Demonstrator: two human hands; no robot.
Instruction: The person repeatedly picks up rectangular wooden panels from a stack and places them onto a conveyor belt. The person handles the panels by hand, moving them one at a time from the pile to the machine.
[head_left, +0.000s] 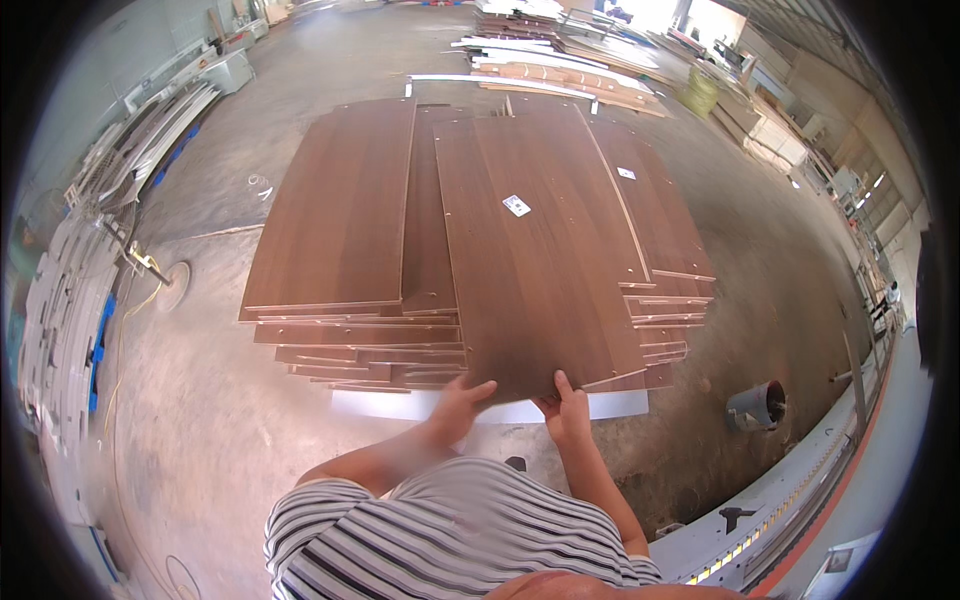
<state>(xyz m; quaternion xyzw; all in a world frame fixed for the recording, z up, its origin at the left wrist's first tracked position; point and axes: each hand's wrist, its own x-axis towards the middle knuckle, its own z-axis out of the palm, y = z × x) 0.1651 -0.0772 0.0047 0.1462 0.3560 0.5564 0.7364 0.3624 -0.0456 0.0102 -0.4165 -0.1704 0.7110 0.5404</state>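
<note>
White panels (70, 300) line the left wall, bare concrete floor (200, 420) open beside them. Left hand (458, 403) and right hand (567, 410) both grip, fingers curled, the near edge of the top brown board (530, 270) on the stack (350, 340). Grey pipe piece (757, 405) lies right, near the machine rail (800, 500).

A grey pipe piece (757, 405) lies on the concrete floor (200, 440).

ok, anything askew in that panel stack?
Yes. The top dark brown wood-grain panel, gripped at its near edge by both hands, lies skewed across the uneven stack of brown panels, whose staggered ends stick out.
</note>
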